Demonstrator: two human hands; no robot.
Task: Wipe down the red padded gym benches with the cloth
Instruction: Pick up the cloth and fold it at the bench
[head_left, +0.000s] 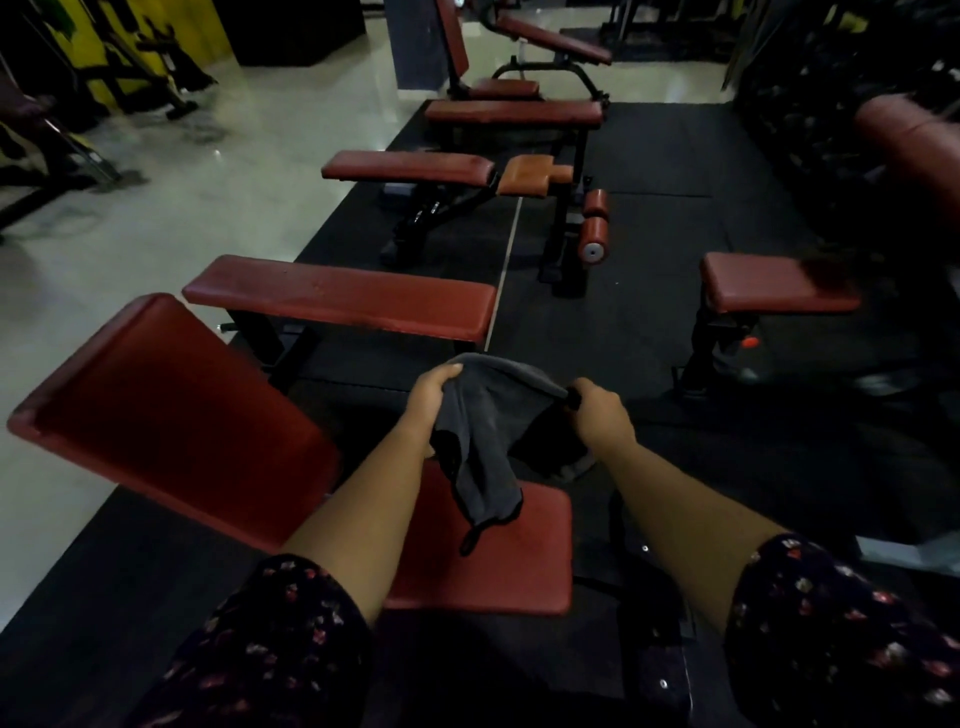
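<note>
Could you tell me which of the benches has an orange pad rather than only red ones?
The third bench along the left row: its small seat pad is orange, the rest are red.

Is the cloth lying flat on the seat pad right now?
No, the grey cloth hangs in the air, gripped by the left hand and the right hand above the red seat pad.

my forearms are bare from elbow to wrist. each upper arm carries a dark sleeve (280, 639) printed with small red and pale flowers, hemmed at the elbow.
</note>
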